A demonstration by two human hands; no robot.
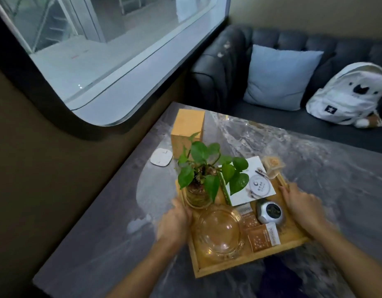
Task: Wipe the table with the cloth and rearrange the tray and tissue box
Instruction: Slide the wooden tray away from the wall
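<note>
A wooden tray (246,262) rests on the grey marbled table (327,168). It carries a green plant in a glass pot (204,179), a clear glass bowl (219,231), a white card, a round silver tin (270,211) and orange packets. My left hand (175,222) grips the tray's left rim beside the plant. My right hand (301,203) grips the right rim. A tan wooden tissue box (187,131) stands behind the tray near the wall. A dark cloth (278,274) lies at the tray's near right corner, blurred.
A white square pad (161,157) lies on the table left of the tissue box. A wall with a window runs along the table's left side. Behind the table a dark sofa (228,67) holds a blue cushion (280,76) and a white backpack (349,93).
</note>
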